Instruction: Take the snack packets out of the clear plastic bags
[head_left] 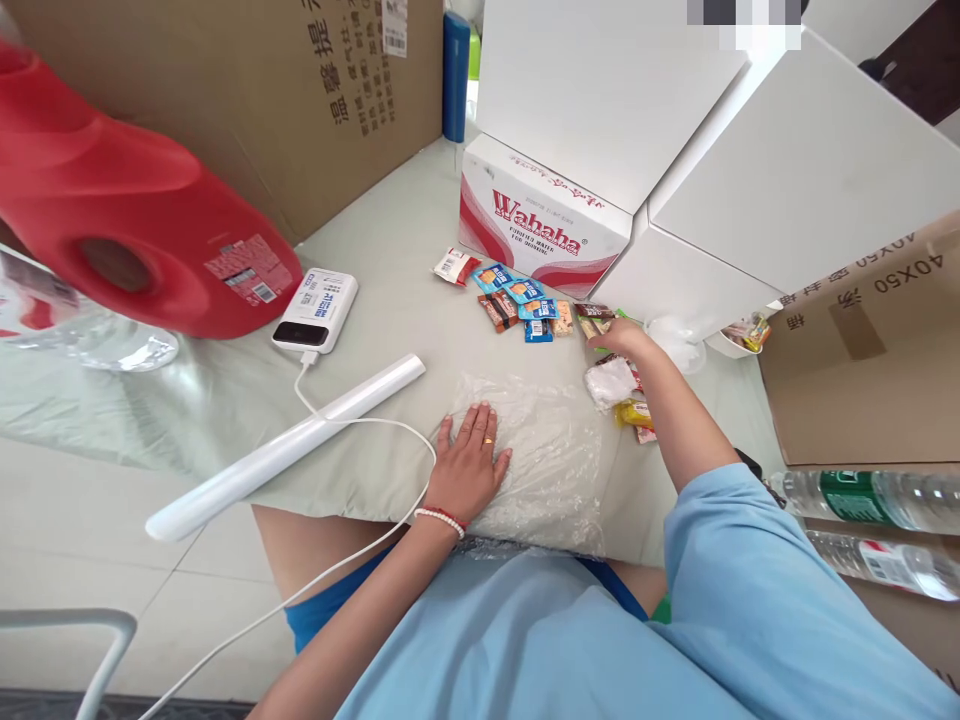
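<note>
Nearest, at lower centre, rests the left hand [469, 465] flat on the clear plastic bag [551, 460], palm down, fingers slightly apart, beside the white cable [433, 455]. Farther out, right of centre, passes the right forearm [679, 420] over the yellow packet [632, 413], partly hiding it, near the white packet [610, 383]. Just beyond these, touches the green packet [589, 328] with the right hand [622, 338], from above; cannot tell whether gripped or loose. To the left, sees the blue packets [525, 290]; behind them, at upper centre, meets the Wahaha box [544, 220], blocking the way back.
</note>
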